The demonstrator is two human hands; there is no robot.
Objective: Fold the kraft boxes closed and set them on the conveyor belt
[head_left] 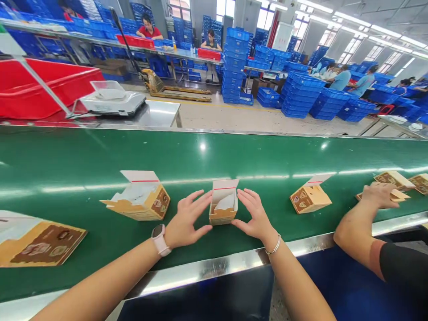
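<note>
An open cardboard box (222, 216) with its white lid flap raised stands upright on the green conveyor belt (234, 158), white material showing inside. My left hand (189, 218), with a watch on its wrist, is at the box's left side, fingers stretched out. On the opposite side is my right hand (253, 215), wearing a bracelet, its fingers spread. Both hands' fingertips are at or very near the box walls; I cannot tell whether they touch. To the left sits a second open box (158, 203) with white content. A third box (310, 199) rests to the right, its flap up.
A larger-looking open box (47, 243) lies at the near left. At far right, a co-worker's hand (377, 195) reaches over several boxes. Beyond the belt are a white scale (113, 103), a red bin (43, 89) and stacked blue crates (234, 67). A metal rail (214, 269) edges the belt.
</note>
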